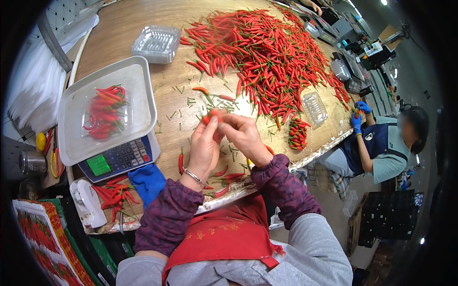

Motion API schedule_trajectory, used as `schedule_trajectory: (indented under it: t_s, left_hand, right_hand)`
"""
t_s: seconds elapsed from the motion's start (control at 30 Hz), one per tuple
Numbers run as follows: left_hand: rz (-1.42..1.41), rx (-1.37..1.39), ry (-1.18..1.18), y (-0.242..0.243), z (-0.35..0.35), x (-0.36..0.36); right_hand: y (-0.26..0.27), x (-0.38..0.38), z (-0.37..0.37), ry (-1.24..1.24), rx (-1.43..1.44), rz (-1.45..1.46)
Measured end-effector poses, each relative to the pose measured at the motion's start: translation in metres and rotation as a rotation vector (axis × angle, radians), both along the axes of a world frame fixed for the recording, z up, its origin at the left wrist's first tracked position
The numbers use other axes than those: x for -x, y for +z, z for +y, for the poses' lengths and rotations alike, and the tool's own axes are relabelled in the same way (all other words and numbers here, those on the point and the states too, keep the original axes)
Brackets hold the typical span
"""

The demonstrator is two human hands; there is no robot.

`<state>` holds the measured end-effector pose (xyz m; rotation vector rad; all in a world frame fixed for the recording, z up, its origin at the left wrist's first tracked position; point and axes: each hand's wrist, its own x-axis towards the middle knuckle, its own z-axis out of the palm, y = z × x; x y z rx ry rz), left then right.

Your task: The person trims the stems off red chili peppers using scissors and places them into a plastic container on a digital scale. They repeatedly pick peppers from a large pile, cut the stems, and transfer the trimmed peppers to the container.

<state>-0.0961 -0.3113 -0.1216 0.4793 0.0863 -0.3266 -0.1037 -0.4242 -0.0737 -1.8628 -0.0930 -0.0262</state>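
Observation:
My left hand [206, 143] holds red chili peppers [208, 117] between thumb and fingers above the wooden table. Close against it, my right hand [240, 133] has its fingertips at the same peppers; how many there are is hidden by the fingers. Cut green stems [191, 102] lie scattered around and under both hands. Beyond them spreads a large heap of red chilies [268, 53]. On the left, a clear plastic tray with chilies [107, 112] rests on the pan [73, 85] of a digital scale [118, 157]. Several loose chilies [220, 193] lie near the table's front edge.
Stacked clear trays [156, 43] stand behind the scale. A filled tray [298, 134] and an unfilled one [315, 108] lie to the right. A blue cloth [147, 182] and a white device [87, 203] are at the front left. A co-worker [379, 143] in blue gloves handles chilies at right.

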Motion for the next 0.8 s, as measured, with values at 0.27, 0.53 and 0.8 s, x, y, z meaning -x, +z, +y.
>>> schedule_trajectory:
  t_s: [0.27,0.53,0.8]
  left_hand:
    - [0.183,0.006,0.009,-0.006,0.009,-0.009]
    - [0.165,0.041,-0.158,-0.003,0.018,-0.010]
    - [0.024,-0.262,0.016,-0.002,0.015,-0.014]
  right_hand:
    - [0.003,-0.042,-0.040,0.111,0.251,0.135]
    - [-0.042,-0.100,-0.086,0.000,1.034,-0.204]
    - [0.034,-0.069,-0.067,0.095,0.167,0.015]
